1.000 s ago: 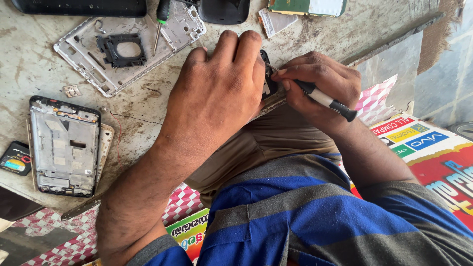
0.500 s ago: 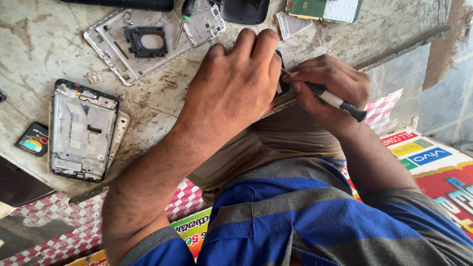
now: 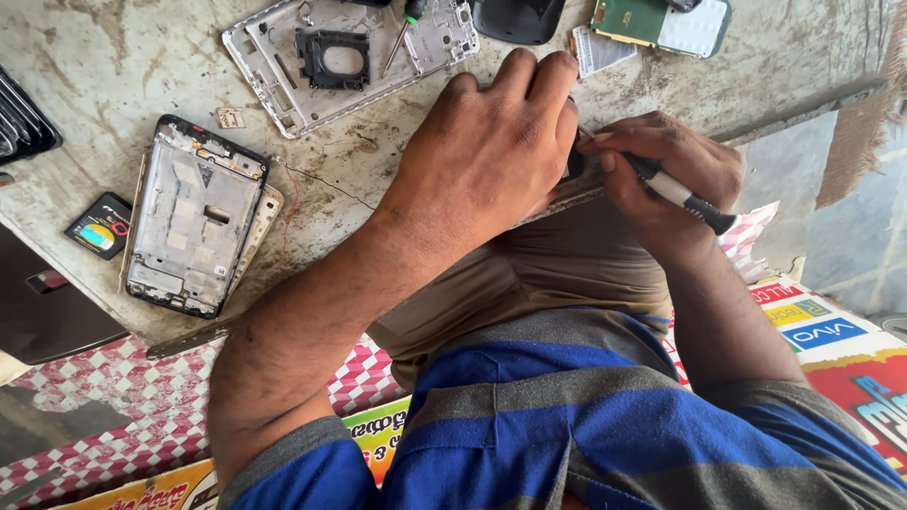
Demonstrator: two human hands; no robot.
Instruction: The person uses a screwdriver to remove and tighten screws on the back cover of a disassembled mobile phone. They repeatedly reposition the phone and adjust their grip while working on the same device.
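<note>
My left hand lies curled over a phone at the table's near edge, hiding most of it; only a dark sliver shows between my hands. My right hand grips a black-and-white screwdriver like a pen, its tip pointing into the phone under my left fingers. Both hands touch each other above my lap in brown trousers.
On the worn grey table lie an opened phone body, a bare silver phone frame with a small screwdriver on it, a green circuit board, a dark cover and a small black chip. Colourful posters sit below.
The view has shifted, so the table's parts sit lower and more to the right in frame. My hands keep the same hold on the phone and screwdriver.
</note>
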